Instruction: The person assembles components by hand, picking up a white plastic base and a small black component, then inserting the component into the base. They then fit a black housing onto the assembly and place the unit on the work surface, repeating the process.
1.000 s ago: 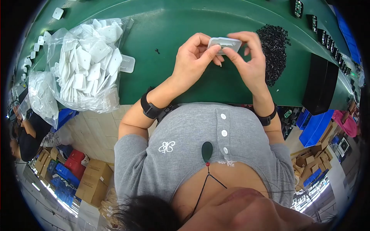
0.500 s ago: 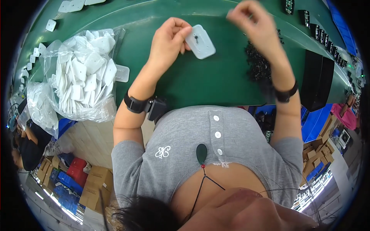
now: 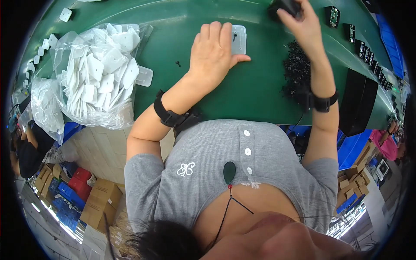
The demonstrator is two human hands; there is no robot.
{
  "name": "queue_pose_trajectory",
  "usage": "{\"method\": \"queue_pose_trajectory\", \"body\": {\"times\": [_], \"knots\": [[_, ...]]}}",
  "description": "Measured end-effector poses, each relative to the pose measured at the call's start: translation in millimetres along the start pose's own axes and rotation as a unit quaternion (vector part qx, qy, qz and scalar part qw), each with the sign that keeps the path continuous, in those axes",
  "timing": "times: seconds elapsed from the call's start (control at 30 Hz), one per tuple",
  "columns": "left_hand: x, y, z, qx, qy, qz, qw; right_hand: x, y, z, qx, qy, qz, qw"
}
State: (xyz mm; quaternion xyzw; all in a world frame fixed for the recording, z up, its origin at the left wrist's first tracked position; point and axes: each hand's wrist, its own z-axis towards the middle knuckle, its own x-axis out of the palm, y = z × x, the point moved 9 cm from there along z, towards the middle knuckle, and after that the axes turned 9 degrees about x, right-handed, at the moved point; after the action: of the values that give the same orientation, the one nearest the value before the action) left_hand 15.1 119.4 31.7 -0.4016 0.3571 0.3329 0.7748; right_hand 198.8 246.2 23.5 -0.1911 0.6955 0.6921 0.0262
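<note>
My left hand (image 3: 212, 56) lies palm down on the green table, fingers straight and thumb out to the side. Its fingers rest against or over the left edge of a white, translucent plastic plate (image 3: 241, 45) with rounded corners; a small black piece (image 3: 235, 36) shows on the plate. At the far right, my right hand (image 3: 304, 28) is closed on a black plastic housing (image 3: 277, 9), partly hidden by the fingers. Left of my left hand, another small black piece (image 3: 177, 63) is on the table.
A clear bag (image 3: 99, 78) full of white plates stands at the left, with a loose plate (image 3: 145, 76) beside it. Small black parts (image 3: 297, 69) form a pile near my right wrist. A large black box (image 3: 359, 102) and a row of black housings (image 3: 366, 52) are at the right.
The plate, held up in my left hand before, is now on the table beside its flattened fingers. My right hand has taken hold of a black housing. A small black piece now shows at left.
</note>
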Motion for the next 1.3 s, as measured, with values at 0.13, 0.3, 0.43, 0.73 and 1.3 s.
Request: {"method": "queue_pose_trajectory", "body": {"times": [0.13,0.3,0.43,0.73,1.3], "knots": [[6.0,-1.9,2.4,0.023,0.016,0.015,0.999,15.3,36.4,-53.6,-0.048,-0.069,-0.16,0.984],[4.7,1.0,2.1,0.083,0.002,0.021,0.996,8.6,31.9,-70.9,-0.09,-0.073,-0.274,0.955],[2.2,0.3,11.5,0.068,-0.032,-0.041,0.996,10.5,32.7,-72.5,-0.092,-0.078,-0.305,0.945],[-12.1,11.8,12.4,0.253,-0.199,-0.146,0.936,50.6,60.4,-71.9,-0.185,0.004,-0.279,0.942],[-2.3,12.9,-1.9,0.111,0.017,-0.063,0.992,80.8,54.5,-75.7,-0.226,0.032,-0.347,0.91]]}}
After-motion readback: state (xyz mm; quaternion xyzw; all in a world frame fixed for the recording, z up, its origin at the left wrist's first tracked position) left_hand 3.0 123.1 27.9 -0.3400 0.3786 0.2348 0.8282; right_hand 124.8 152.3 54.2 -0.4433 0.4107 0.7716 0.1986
